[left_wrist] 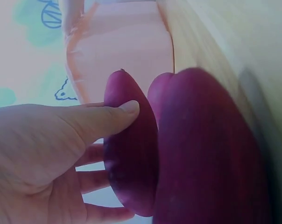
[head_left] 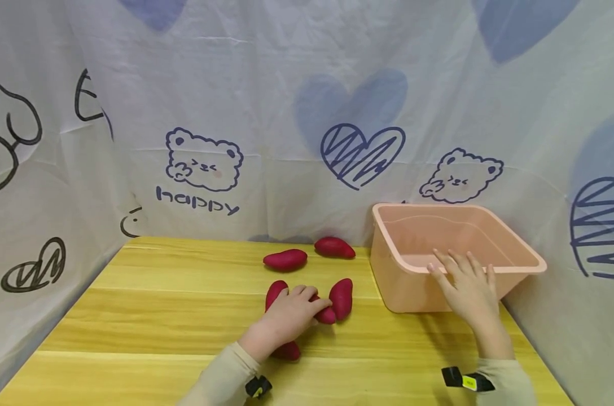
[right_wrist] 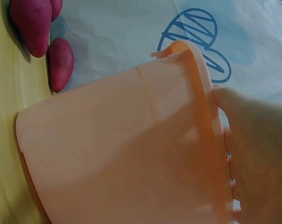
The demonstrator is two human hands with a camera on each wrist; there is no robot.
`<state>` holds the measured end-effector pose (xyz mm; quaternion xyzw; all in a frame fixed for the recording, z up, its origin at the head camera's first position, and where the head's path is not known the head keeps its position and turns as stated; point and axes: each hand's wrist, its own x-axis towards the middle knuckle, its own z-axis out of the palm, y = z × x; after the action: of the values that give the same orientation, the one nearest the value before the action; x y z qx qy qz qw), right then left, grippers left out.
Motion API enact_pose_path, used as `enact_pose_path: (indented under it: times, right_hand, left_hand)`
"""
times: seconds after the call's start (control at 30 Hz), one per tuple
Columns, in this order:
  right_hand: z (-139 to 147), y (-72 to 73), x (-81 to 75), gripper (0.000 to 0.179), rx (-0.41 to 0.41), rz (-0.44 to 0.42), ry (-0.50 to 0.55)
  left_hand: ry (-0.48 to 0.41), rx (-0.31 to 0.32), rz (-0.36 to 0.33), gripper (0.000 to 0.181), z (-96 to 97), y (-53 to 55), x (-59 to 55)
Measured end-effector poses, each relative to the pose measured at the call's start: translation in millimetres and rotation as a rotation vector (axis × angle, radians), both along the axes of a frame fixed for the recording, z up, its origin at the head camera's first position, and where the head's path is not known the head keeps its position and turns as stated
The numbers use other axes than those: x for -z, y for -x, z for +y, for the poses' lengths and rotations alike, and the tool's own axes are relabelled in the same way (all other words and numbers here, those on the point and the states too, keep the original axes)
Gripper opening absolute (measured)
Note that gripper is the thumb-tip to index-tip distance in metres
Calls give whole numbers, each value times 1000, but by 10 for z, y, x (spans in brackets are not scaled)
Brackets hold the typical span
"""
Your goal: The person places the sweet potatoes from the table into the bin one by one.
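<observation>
My left hand [head_left: 289,313] holds a dark red sweet potato [left_wrist: 131,154], with the thumb on its near side and the fingers behind it. Beside it lies another sweet potato [head_left: 341,299]. Partly covered by this hand and wrist are a sweet potato [head_left: 275,292] on the left and one [head_left: 288,351] nearer the front. Over the front rim of a pink plastic basin [head_left: 413,290] my right hand [head_left: 466,287] rests with spread, fairly straight fingers. The right wrist view shows its thumb at the basin rim [right_wrist: 208,93]; the other fingers are largely hidden there.
Two more sweet potatoes, one on the left [head_left: 285,260] and one on the right [head_left: 334,247], lie near the back edge of the wooden table [head_left: 159,316]. A printed cloth [head_left: 281,186] hangs behind and along both sides. The basin stands at the back right.
</observation>
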<state>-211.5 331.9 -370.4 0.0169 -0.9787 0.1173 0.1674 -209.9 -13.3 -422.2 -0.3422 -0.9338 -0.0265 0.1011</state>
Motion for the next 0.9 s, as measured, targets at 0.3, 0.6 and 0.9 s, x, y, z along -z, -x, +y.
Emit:
enact_pose_path:
  times: [0.3,0.6,0.9]
  right_hand:
    - [-18,11,-27,58,3,-13,-10]
    - [-6,2,6,57,10,5,-11]
    - [12,15,35,55,5,21,-5]
  left_hand:
    - [-38,49,118,33,-103,46,-177]
    - [0,103,183,34,-140,152,-383]
    - [20,129,275,39,-118,235,-611]
